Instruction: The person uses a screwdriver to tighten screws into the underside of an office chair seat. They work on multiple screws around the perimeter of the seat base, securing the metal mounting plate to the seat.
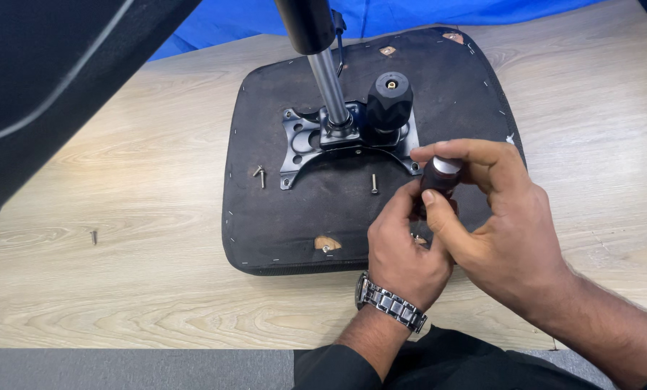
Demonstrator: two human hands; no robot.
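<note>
I see a pale wood table (121, 289) filling most of the frame, with a blue sheet (229, 18) at its far edge, upper centre. A black seat pad (280, 224) lies underside up in the middle of the table. A black metal plate (302, 141) sits on the pad's upper centre, with a steel column (329, 87) rising from it toward the top of the frame and a black knob (389, 101) just right of the column.

My right hand (504, 231), lower right of centre, and my left hand (403, 249), just left of it, meet over the pad's lower right part. Both grips are pressed around a small dark cylinder (439, 180) with a silvery top: right fingers curl over its top and side, left fingers pinch it from below. A metal watch (390, 302) is on my left wrist.

One bolt (374, 183) lies on the pad below the plate, two bolts (260, 173) left of the plate, and a lone screw (94, 235) on the table at left.
</note>
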